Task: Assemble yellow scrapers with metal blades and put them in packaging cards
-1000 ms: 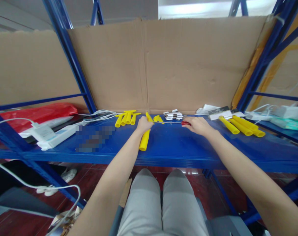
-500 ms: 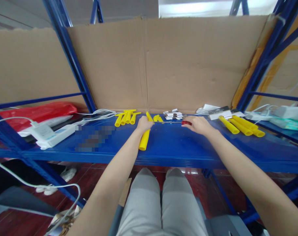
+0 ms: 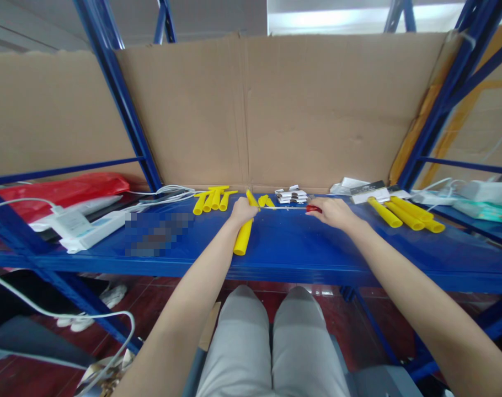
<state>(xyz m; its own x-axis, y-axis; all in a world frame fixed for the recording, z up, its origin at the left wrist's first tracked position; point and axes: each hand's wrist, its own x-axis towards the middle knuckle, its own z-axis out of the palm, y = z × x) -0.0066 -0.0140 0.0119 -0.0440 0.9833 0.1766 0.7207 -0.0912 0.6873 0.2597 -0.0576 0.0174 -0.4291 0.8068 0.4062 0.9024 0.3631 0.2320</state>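
My left hand [image 3: 241, 210] is closed around a yellow tube [image 3: 243, 238] that lies on the blue shelf [image 3: 284, 242]. My right hand [image 3: 329, 212] grips the red handle of a screwdriver [image 3: 314, 209]. Its thin metal shaft runs left across to the tube by my left fingers; the tip is hidden there. Just beyond lie small yellow pieces [image 3: 265, 201] and a stack of small white-and-black cards [image 3: 291, 195].
Several yellow T-shaped parts [image 3: 213, 198] lie left of my left hand. More yellow tubes [image 3: 404, 214] rest at the right beside a printed card [image 3: 369, 191]. A white power strip [image 3: 94, 230] with cables and a red bag [image 3: 69, 186] are at the left. Cardboard [image 3: 309, 110] walls the back.
Both hands keep nearly the same place and grip. The screwdriver's shaft shows a little more clearly now, and the whole view has shifted slightly.
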